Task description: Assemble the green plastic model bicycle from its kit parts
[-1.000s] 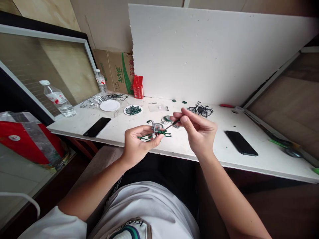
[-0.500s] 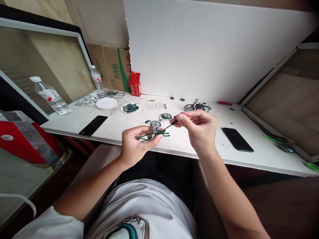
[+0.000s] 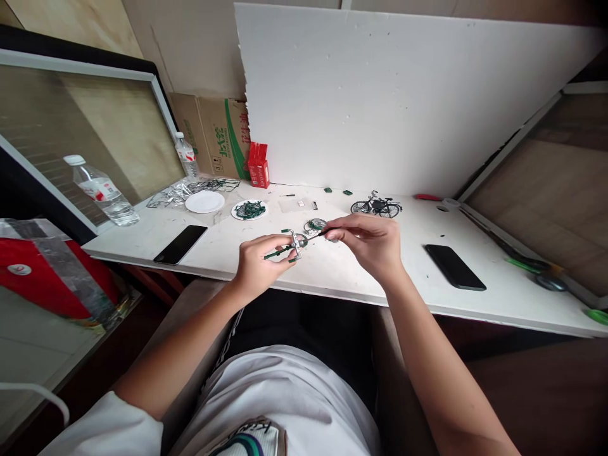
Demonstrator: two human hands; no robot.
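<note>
Red bag (image 3: pixel 42 272): far left of the hands, below the tabletop (image 3: pixel 228 253); contents hidden.
Front bottle (image 3: pixel 102 193): well left of the left hand, white-capped, clear liquid in its lower part.
Rear bottle (image 3: pixel 187 155): farther back, same cap and label style; fill too small to tell.
Left plate (image 3: pixel 205 202): white, beyond and left of the left hand.
Right plate (image 3: pixel 234 214): just beyond the left hand, bearing a heap of green parts (image 3: pixel 250 209).
Red box (image 3: pixel 259 166): upright behind that plate; inside not visible.
Left hand (image 3: pixel 260 263): fingers and thumb pinched on the green-and-silver bicycle assembly (image 3: pixel 298 243), raised between both hands.
Right hand (image 3: pixel 368 244): fingertips closed around a slim dark-handled tool (image 3: pixel 326 232), its tip pointing at the assembly; contact unclear.
Black model bicycle (image 3: pixel 377 206): just beyond the right hand.
Black phone (image 3: pixel 455 266): right of the right hand.
</note>
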